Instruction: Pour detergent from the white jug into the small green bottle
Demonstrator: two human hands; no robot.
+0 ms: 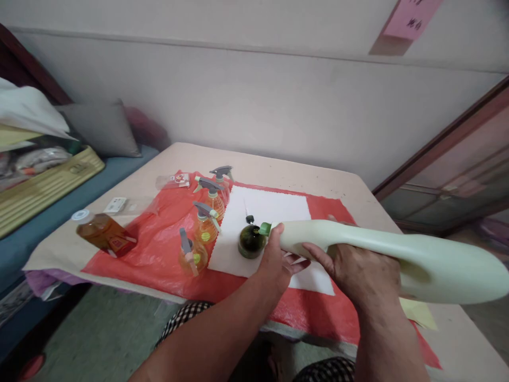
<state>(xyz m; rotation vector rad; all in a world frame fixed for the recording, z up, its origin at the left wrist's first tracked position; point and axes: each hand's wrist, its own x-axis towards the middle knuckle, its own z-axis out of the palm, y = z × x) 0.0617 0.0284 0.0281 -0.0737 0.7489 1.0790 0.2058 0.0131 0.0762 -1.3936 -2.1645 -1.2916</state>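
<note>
Both hands hold a long pale-green jug (397, 254) tipped on its side, its green spout just over the mouth of a small dark bottle (251, 241) on a white sheet (274, 209). The right hand (358, 273) is wrapped around the jug's neck; the left hand (274, 262) pinches near the spout. This looks like pouring; next comes a steady tilt. At nine o'clock of the bottle stand spray bottles (207, 212) on red plastic (159, 249) over the bench (278, 170), before a plain wall.

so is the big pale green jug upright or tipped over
Tipped. The pale green jug lies nearly level in both hands, its green spout at the mouth of the small dark bottle standing on the white sheet.
</note>
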